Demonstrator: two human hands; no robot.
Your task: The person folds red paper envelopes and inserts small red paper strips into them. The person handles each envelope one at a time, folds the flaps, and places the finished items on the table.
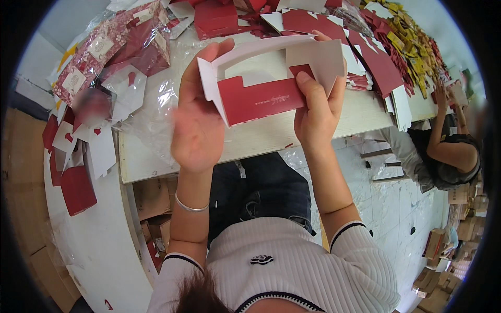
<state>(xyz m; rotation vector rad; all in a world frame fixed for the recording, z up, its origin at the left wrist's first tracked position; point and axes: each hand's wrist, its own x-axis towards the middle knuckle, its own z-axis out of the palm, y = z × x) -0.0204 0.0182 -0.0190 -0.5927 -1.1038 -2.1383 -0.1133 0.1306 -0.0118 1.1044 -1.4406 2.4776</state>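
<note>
Both my hands hold up a flat die-cut card box blank (pixel 261 99), dark red outside and white inside, partly folded above the table edge. My left hand (pixel 195 115) grips its left end, fingers spread behind the white flaps. My right hand (pixel 315 107) pinches the right side, with the thumb pressed on the red panel and the fingers behind a white flap. A silver bangle sits on my left wrist.
The pale wooden table (pixel 271 135) carries stacks of red and white box blanks (pixel 376 62), clear plastic wrap (pixel 151 109) and patterned red boxes (pixel 120 41). More blanks (pixel 78 177) lie at the left. Another person (pixel 449 151) sits at the right. Cardboard cartons (pixel 443 261) stand on the tiled floor.
</note>
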